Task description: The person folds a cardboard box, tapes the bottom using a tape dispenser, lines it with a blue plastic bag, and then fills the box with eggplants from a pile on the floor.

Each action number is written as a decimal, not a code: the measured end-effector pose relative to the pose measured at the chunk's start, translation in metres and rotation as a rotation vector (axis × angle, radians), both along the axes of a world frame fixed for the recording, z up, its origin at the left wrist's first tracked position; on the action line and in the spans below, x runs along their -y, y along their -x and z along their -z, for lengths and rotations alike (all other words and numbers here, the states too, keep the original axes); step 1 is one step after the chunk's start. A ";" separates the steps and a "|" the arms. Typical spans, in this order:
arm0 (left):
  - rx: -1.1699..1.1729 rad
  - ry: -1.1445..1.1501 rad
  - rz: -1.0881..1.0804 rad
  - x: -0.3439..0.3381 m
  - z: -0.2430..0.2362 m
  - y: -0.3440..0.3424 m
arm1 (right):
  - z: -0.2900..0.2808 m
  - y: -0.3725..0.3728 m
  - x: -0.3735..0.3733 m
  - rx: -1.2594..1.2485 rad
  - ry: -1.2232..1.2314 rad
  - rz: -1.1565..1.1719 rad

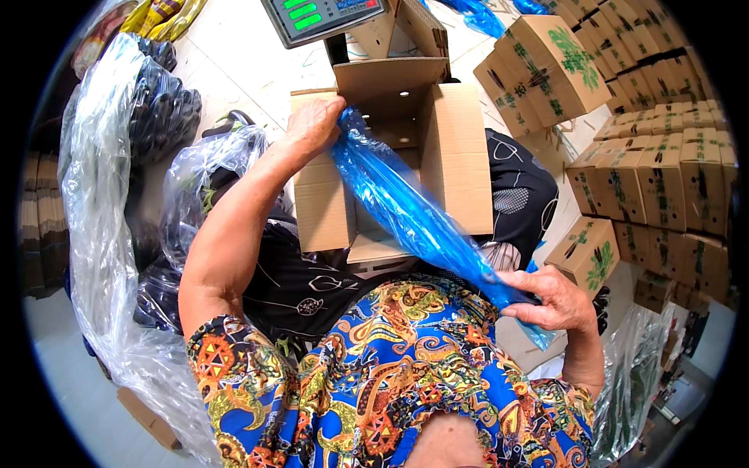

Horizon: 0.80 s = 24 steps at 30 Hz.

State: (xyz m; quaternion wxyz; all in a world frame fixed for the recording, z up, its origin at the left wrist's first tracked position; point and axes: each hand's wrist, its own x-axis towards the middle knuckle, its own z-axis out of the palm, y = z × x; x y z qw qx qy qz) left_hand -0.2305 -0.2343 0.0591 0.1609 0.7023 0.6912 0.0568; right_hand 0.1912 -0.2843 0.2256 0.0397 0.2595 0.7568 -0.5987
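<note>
A blue plastic bag (413, 214) stretches slantwise between my two hands, across the front of an open cardboard box (464, 156). My left hand (316, 123) grips its upper end at the box's left flap. Lower down on the right, my right hand (550, 298) pinches the other end between thumb and fingers. The bag is gathered long and narrow. The box stands between my knees with its flaps spread outward, and its inside shows bare cardboard with small round holes.
Dark eggplants (164, 109) lie to the left, partly under clear plastic sheeting (97, 203). A scale with a lit display (324, 15) stands beyond the box. On the right are stacked printed cartons (659, 179) and a closed carton (538, 74). More blue plastic (472, 15) lies at the back.
</note>
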 end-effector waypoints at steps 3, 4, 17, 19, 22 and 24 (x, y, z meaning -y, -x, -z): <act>-0.059 0.027 -0.036 -0.003 0.008 -0.001 | 0.002 0.002 0.001 0.032 -0.017 -0.025; 0.003 -0.017 -0.069 -0.005 0.009 0.005 | 0.000 0.004 0.001 0.068 -0.017 -0.021; 1.054 -0.334 -0.648 -0.013 -0.015 0.067 | 0.039 -0.034 0.005 0.291 -0.080 0.002; 1.125 -0.306 -0.548 -0.012 -0.022 0.056 | 0.037 -0.032 0.008 0.376 -0.172 -0.207; 1.181 -0.296 -0.425 -0.015 -0.038 0.032 | 0.028 -0.023 0.005 0.263 -0.293 -0.035; 1.245 -0.321 -0.336 -0.010 -0.053 0.019 | 0.020 -0.011 -0.012 0.132 -0.169 0.127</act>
